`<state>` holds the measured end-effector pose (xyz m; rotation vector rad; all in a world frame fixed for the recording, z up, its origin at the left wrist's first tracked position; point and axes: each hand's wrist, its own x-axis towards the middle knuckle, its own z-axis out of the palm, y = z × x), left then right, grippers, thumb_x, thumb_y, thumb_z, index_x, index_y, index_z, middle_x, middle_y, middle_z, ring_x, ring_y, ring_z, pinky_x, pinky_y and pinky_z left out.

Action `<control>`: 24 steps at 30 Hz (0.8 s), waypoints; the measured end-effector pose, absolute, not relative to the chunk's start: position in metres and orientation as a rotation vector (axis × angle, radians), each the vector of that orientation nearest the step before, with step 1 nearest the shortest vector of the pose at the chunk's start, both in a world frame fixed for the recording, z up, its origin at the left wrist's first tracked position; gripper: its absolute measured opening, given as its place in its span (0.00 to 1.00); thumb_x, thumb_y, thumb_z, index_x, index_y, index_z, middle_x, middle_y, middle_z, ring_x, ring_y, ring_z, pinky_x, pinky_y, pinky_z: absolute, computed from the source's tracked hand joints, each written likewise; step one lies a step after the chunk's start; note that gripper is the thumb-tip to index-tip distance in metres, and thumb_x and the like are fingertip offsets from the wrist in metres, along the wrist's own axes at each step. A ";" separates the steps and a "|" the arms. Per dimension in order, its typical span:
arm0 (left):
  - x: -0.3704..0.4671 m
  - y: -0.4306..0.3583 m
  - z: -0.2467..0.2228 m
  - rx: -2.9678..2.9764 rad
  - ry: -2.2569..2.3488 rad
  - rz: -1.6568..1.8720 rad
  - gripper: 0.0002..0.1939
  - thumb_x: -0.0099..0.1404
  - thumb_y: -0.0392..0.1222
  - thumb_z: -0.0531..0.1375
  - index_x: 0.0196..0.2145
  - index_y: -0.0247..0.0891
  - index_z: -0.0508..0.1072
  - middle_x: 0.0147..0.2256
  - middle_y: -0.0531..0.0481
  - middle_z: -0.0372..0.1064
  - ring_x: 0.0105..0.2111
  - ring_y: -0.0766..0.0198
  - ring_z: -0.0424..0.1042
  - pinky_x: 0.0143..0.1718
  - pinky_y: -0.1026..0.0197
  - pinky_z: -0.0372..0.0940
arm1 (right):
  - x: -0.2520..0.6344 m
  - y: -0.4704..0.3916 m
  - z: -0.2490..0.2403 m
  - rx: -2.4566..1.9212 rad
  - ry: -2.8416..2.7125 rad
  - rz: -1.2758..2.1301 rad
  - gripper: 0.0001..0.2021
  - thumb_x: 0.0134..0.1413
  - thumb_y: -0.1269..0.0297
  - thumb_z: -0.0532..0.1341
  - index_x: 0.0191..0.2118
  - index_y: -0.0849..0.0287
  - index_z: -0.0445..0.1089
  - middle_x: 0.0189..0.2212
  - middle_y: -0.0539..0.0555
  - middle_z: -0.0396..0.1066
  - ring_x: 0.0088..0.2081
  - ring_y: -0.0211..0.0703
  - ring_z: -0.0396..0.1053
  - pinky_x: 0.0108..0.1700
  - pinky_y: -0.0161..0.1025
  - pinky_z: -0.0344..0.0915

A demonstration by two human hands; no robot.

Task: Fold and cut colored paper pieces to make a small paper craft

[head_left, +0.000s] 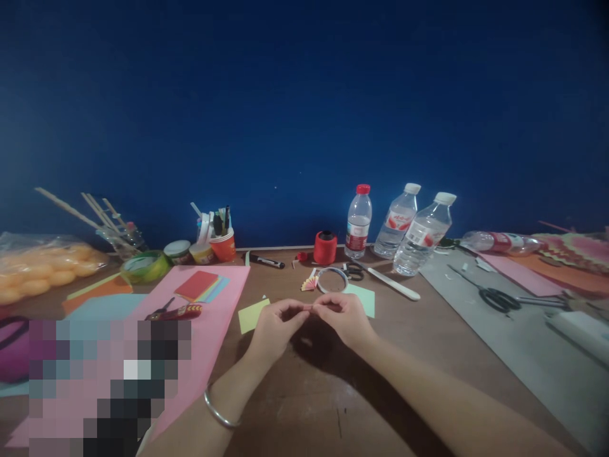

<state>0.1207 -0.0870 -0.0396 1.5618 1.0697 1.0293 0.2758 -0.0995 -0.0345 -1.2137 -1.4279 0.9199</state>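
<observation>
Over the middle of the brown table, my left hand (277,322) and my right hand (348,319) meet fingertip to fingertip. Both are closed in a pinch on a small pinkish piece (309,307), mostly hidden by the fingers; it looks like folded paper, but I cannot be sure. A yellow-green paper slip (252,317) lies beside my left hand. Behind my right hand are a mint paper slip (364,299) and a roll of tape (332,280). A small fan of folded coloured paper (310,283) sits just left of the roll.
Behind stand a red thread spool (325,247), a red-capped bottle (358,222) and two white-capped bottles (396,219). A white-handled tool (394,284) lies at right, with scissors (497,299) on a grey sheet (469,311). Pink paper (221,289) and a pen cup (222,246) are left.
</observation>
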 end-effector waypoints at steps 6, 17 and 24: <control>0.122 -0.089 -0.038 1.598 1.041 1.051 0.08 0.52 0.42 0.59 0.27 0.34 0.71 0.26 0.49 0.72 0.28 0.63 0.70 0.31 0.63 0.65 | 0.276 -0.098 -0.032 -1.253 -1.424 0.970 0.07 0.39 0.64 0.60 0.20 0.63 0.70 0.18 0.51 0.69 0.23 0.38 0.66 0.27 0.32 0.62; 0.119 -0.090 -0.033 1.692 1.178 1.128 0.09 0.56 0.42 0.55 0.24 0.35 0.71 0.23 0.52 0.70 0.25 0.65 0.67 0.27 0.66 0.61 | 0.275 -0.098 -0.034 -1.281 -1.565 0.907 0.09 0.44 0.64 0.57 0.23 0.62 0.71 0.20 0.50 0.70 0.25 0.37 0.65 0.28 0.32 0.59; 0.120 -0.089 -0.030 1.663 1.212 1.124 0.07 0.54 0.43 0.56 0.26 0.36 0.70 0.22 0.54 0.68 0.23 0.67 0.66 0.25 0.67 0.60 | 0.277 -0.094 -0.033 -1.283 -1.665 0.888 0.11 0.48 0.64 0.55 0.21 0.62 0.68 0.18 0.48 0.66 0.23 0.35 0.61 0.26 0.31 0.55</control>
